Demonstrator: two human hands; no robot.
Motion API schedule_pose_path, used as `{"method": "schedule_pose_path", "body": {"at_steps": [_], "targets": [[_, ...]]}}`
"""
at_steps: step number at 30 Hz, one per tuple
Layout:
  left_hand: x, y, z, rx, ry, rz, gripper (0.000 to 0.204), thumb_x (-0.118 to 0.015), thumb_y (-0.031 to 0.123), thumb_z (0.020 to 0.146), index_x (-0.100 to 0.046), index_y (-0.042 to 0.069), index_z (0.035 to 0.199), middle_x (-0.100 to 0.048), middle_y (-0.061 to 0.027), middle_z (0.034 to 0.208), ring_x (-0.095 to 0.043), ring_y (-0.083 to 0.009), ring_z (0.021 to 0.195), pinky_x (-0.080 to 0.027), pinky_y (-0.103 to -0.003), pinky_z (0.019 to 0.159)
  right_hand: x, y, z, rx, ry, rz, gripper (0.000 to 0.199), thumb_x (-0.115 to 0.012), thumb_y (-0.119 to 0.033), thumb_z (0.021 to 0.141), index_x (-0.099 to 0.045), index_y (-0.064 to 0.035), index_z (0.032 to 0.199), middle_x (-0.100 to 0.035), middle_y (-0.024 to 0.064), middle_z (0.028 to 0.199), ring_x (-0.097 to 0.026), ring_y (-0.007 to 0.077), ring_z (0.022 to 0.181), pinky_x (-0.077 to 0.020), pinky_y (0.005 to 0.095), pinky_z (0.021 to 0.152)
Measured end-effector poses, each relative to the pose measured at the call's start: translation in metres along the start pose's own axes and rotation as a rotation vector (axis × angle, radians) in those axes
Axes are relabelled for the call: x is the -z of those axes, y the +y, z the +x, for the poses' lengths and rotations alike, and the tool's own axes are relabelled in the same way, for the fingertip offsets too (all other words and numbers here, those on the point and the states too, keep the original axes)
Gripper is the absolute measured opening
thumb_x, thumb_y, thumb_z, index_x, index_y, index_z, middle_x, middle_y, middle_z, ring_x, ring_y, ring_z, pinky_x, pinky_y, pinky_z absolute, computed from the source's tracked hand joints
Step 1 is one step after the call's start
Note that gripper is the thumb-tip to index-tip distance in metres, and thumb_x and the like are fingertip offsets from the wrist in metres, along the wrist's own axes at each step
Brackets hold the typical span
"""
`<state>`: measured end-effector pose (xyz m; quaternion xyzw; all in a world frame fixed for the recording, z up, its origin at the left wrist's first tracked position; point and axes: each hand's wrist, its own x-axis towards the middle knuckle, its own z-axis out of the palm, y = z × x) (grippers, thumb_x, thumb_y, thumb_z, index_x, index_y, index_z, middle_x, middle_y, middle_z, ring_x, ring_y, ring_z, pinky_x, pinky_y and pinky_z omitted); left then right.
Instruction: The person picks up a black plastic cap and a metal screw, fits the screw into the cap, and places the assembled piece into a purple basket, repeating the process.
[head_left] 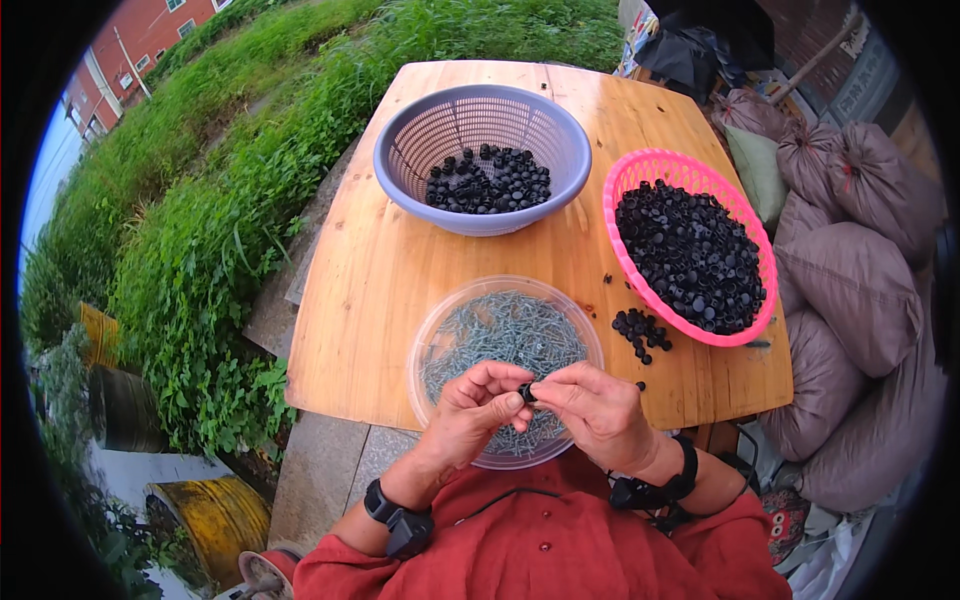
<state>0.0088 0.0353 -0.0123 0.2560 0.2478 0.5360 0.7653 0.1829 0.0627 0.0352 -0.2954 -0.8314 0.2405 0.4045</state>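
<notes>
Over a round clear tub (597,345) full of silvery screws (510,330), my two hands meet at one small black plastic cap (527,392). My left hand (478,408) pinches this cap between thumb and forefinger. From the other side, my right hand (596,408) has its thumb and fingertips pressed together against the cap; anything tiny between them is hidden. A blue-grey plastic colander (400,185) behind the tub holds many black caps. To the right, a pink plastic basket (640,275) is heaped with similar black pieces. A few loose caps (640,332) lie beside it.
A light wooden table (345,300) carries the containers. Bulging brown sacks (850,280) crowd its right side, with a black plastic bag (700,45) behind. Green plants (200,270) grow at the left, near a yellow rusty drum (215,525).
</notes>
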Motion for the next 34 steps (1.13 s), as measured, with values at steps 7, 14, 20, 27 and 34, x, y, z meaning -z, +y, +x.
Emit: {"method": "schedule_pose_path", "body": {"at_steps": [7,14,20,27,34], "targets": [[0.006,0.002,-0.005,0.033,0.026,0.070,0.021,-0.057,0.000,0.084,-0.059,-0.002,0.104,-0.064,-0.0119,0.089,-0.063,-0.0156,0.075,-0.053,-0.025,0.069,0.000,0.011,0.000,0.040,-0.046,0.054,0.019,-0.059,0.008,0.071,-0.063,0.0003,0.088,-0.061,0.0093,0.078,-0.062,0.0198,0.068,-0.0518,0.0261,0.058],[0.006,0.006,-0.004,0.055,0.065,0.138,0.019,-0.056,-0.004,0.083,-0.060,-0.003,0.102,-0.064,-0.0154,0.087,-0.063,-0.0178,0.073,-0.054,-0.028,0.067,0.004,0.016,0.012,0.006,-0.114,0.115,0.019,-0.066,0.005,0.068,-0.064,-0.0006,0.085,-0.061,0.0090,0.077,-0.062,0.0191,0.067,-0.0510,0.0259,0.057],[0.008,0.007,-0.003,0.054,0.031,0.141,0.018,-0.056,-0.002,0.083,-0.060,-0.004,0.101,-0.064,-0.0152,0.086,-0.063,-0.0174,0.071,-0.054,-0.027,0.066,0.007,0.020,0.019,-0.022,-0.184,0.188,0.022,-0.071,0.005,0.066,-0.064,-0.0002,0.086,-0.061,0.0095,0.079,-0.062,0.0185,0.067,-0.0504,0.0259,0.056],[0.007,0.010,-0.004,0.067,0.012,0.110,0.018,-0.056,0.000,0.084,-0.060,-0.004,0.101,-0.064,-0.0133,0.084,-0.063,-0.0163,0.070,-0.053,-0.027,0.064,0.011,0.009,0.026,0.088,-0.195,0.123,0.024,-0.068,0.003,0.066,-0.064,-0.0030,0.088,-0.059,0.0086,0.077,-0.060,0.0209,0.067,-0.0496,0.0276,0.056],[0.005,0.011,-0.001,0.118,0.025,0.050,0.019,-0.053,0.001,0.087,-0.058,-0.005,0.104,-0.063,-0.0118,0.084,-0.062,-0.0149,0.072,-0.053,-0.026,0.067,0.011,0.012,0.014,0.209,-0.181,-0.050,0.031,-0.057,0.002,0.073,-0.064,-0.0087,0.102,-0.060,0.0073,0.083,-0.061,0.0233,0.072,-0.0506,0.0285,0.059]]}}
